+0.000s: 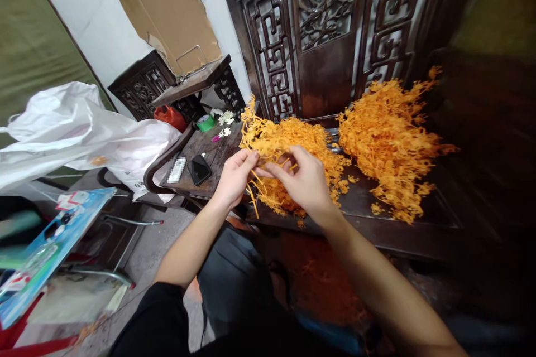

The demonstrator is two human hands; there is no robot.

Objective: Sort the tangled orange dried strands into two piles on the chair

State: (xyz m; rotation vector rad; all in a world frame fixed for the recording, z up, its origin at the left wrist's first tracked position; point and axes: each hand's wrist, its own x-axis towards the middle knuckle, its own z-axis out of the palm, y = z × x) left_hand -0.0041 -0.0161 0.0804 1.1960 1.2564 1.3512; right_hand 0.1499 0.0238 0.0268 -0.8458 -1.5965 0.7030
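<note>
My left hand (237,177) is closed, thumb and fingers pinching thin orange plastic-looking stems (253,198) whose ends hang below it. Close beside it, my right hand (304,179) is closed too, its thumb and fingers on the same orange sprig. Just behind both hands lies a pile of orange artificial foliage (293,134) on the dark wooden bench, partly hidden by my fingers. To the right sits a second, larger heap of orange foliage (389,145).
On the bench's left part lie a black phone (199,169), a roll of green tape (205,122) and small white flowers (226,117). White sacks (84,128) and a blue folding table (62,240) stand left. A carved wooden backrest (326,67) rises behind.
</note>
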